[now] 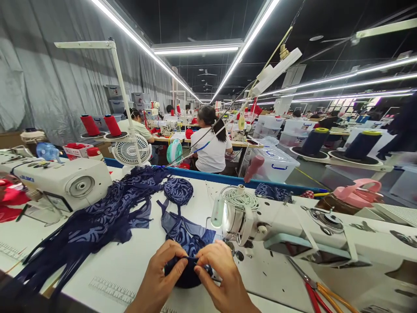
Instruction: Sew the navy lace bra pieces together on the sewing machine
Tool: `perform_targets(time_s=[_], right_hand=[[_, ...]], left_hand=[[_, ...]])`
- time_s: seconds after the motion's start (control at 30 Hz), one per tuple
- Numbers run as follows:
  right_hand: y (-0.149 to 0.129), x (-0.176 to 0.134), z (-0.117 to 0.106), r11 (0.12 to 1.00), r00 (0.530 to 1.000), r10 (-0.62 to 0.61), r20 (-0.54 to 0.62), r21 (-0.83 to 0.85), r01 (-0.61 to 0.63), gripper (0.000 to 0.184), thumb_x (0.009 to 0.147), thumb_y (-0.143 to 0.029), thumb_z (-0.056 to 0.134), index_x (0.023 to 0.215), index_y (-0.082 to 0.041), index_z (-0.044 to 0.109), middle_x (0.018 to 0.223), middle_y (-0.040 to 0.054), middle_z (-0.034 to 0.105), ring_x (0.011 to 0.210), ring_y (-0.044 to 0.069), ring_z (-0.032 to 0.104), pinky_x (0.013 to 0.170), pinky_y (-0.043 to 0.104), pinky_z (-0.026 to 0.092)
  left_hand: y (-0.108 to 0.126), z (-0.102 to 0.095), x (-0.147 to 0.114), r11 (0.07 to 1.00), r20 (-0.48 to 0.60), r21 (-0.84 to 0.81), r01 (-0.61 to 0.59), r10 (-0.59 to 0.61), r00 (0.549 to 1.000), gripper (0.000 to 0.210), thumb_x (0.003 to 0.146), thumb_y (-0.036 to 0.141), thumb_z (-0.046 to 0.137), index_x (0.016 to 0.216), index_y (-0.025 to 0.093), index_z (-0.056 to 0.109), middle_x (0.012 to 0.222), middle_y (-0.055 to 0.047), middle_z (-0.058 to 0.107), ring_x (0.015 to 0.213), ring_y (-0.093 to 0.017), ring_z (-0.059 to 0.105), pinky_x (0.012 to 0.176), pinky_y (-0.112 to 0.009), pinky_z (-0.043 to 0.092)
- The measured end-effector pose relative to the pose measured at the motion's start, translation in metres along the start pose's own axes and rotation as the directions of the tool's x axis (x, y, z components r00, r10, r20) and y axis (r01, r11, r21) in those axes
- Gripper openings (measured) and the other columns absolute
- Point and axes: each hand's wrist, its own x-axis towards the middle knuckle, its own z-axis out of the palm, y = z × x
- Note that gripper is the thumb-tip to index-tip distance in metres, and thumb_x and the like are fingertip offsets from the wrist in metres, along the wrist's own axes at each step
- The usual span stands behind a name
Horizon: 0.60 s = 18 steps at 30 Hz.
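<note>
Between my two hands is a navy patterned bra [186,230], lying on the white table in front of the sewing machine. My left hand [166,269] pinches its dark edge between thumb and forefinger. Just to the right, my right hand [220,269] pinches the same edge, with a short gap between the two thumbs. The cup nearest me bulges dark below my fingers, and part of it is hidden by them. Thin straps and sheer panels spread away from me. The needle area of the sewing machine [239,221] is close to the right of the fabric.
A pile of navy pieces [107,204] with trailing straps covers the table's left side, beside a rolled navy patterned bundle [178,190]. Scissors [314,284] with red and orange handles lie at the right. Another machine [71,178] stands left; a person [210,139] sits ahead.
</note>
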Motion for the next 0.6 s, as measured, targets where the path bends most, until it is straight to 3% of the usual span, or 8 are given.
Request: perform_targets(time_s=[0.07, 0.13, 0.23, 0.3, 0.37, 0.47, 0.53, 0.6], right_hand=[[0.000, 0.002, -0.001, 1.000, 1.000, 0.013, 0.013, 0.023, -0.013, 0.011, 0.093, -0.016, 0.055, 0.089, -0.026, 0.053, 0.091, -0.0032, 0.068, 0.086, 0.018, 0.064, 0.107, 0.047, 0.028], [0.001, 0.003, -0.001, 0.999, 1.000, 0.026, 0.010, 0.022, -0.026, 0.012, 0.091, -0.016, 0.056, 0.085, -0.025, 0.052, 0.086, -0.0037, 0.067, 0.081, 0.017, 0.063, 0.103, 0.044, 0.033], [0.000, 0.004, 0.000, 0.998, 1.000, 0.027, -0.004, -0.052, -0.027, 0.008, 0.093, -0.017, 0.053, 0.087, -0.024, 0.053, 0.080, -0.0006, 0.064, 0.073, 0.017, 0.060, 0.078, 0.033, 0.046], [-0.006, 0.008, 0.006, 0.988, 0.999, 0.002, 0.040, -0.155, 0.004, 0.012, 0.095, -0.016, 0.047, 0.094, -0.022, 0.057, 0.080, 0.0032, 0.064, 0.071, 0.019, 0.058, 0.064, 0.030, 0.044], [-0.020, 0.017, 0.017, 0.983, 0.989, 0.040, 0.142, -0.182, -0.014, 0.018, 0.093, -0.013, 0.044, 0.091, -0.020, 0.060, 0.079, 0.0063, 0.063, 0.071, 0.021, 0.057, 0.063, 0.031, 0.044], [-0.050, 0.042, 0.037, 0.979, 0.942, 0.201, 0.268, -0.021, -0.203, 0.009, 0.085, -0.014, 0.056, 0.078, -0.020, 0.059, 0.070, 0.0027, 0.060, 0.065, 0.017, 0.056, 0.063, 0.029, 0.045], [-0.071, 0.064, 0.047, 0.940, 0.911, 0.268, 0.314, 0.120, -0.319, 0.013, 0.087, -0.025, 0.062, 0.075, -0.021, 0.059, 0.059, -0.0053, 0.053, 0.051, 0.009, 0.049, 0.052, 0.020, 0.040], [-0.084, 0.080, 0.048, 0.593, 0.780, 0.400, 0.482, 0.513, -0.621, 0.035, 0.076, -0.050, 0.076, 0.074, -0.020, 0.059, 0.059, -0.0064, 0.051, 0.048, 0.006, 0.042, 0.045, 0.017, 0.034]], left_hand=[[0.004, -0.002, 0.001, 0.999, -0.013, -0.043, 0.007, -0.008, 1.000, 0.020, 0.098, 0.034, 0.054, 0.086, 0.022, 0.065, 0.088, -0.003, 0.064, 0.086, -0.018, 0.063, 0.079, -0.027, 0.050], [0.007, -0.001, 0.001, 0.998, -0.027, -0.064, 0.013, -0.015, 1.000, 0.021, 0.098, 0.035, 0.054, 0.085, 0.021, 0.065, 0.087, -0.003, 0.064, 0.086, -0.017, 0.063, 0.078, -0.026, 0.051], [0.003, 0.004, 0.000, 0.999, -0.053, -0.046, -0.013, 0.010, 0.999, 0.022, 0.098, 0.036, 0.054, 0.087, 0.022, 0.066, 0.088, -0.003, 0.067, 0.087, -0.017, 0.065, 0.085, -0.028, 0.052], [-0.006, 0.005, -0.005, 0.999, -0.102, 0.001, -0.032, 0.032, 0.994, 0.023, 0.098, 0.039, 0.055, 0.087, 0.022, 0.067, 0.088, -0.002, 0.070, 0.086, -0.017, 0.067, 0.096, -0.032, 0.051], [-0.018, -0.003, -0.012, 0.998, -0.186, 0.061, -0.026, 0.037, 0.982, 0.026, 0.096, 0.044, 0.058, 0.087, 0.023, 0.070, 0.085, -0.001, 0.073, 0.082, -0.017, 0.070, 0.096, -0.032, 0.054], [-0.026, -0.044, -0.019, 0.992, -0.293, 0.130, 0.009, 0.029, 0.956, 0.031, 0.089, 0.055, 0.064, 0.084, 0.026, 0.073, 0.083, 0.001, 0.075, 0.075, -0.018, 0.072, 0.065, -0.022, 0.060], [-0.017, -0.085, -0.013, 0.974, -0.272, 0.222, -0.044, 0.105, 0.957, 0.030, 0.086, 0.058, 0.065, 0.087, 0.029, 0.073, 0.086, 0.005, 0.075, 0.074, -0.017, 0.071, 0.068, -0.026, 0.061], [0.001, -0.119, 0.004, 0.926, -0.196, 0.372, -0.063, 0.144, 0.970, 0.030, 0.091, 0.056, 0.057, 0.090, 0.029, 0.070, 0.088, 0.007, 0.071, 0.078, -0.015, 0.068, 0.071, -0.029, 0.058]])
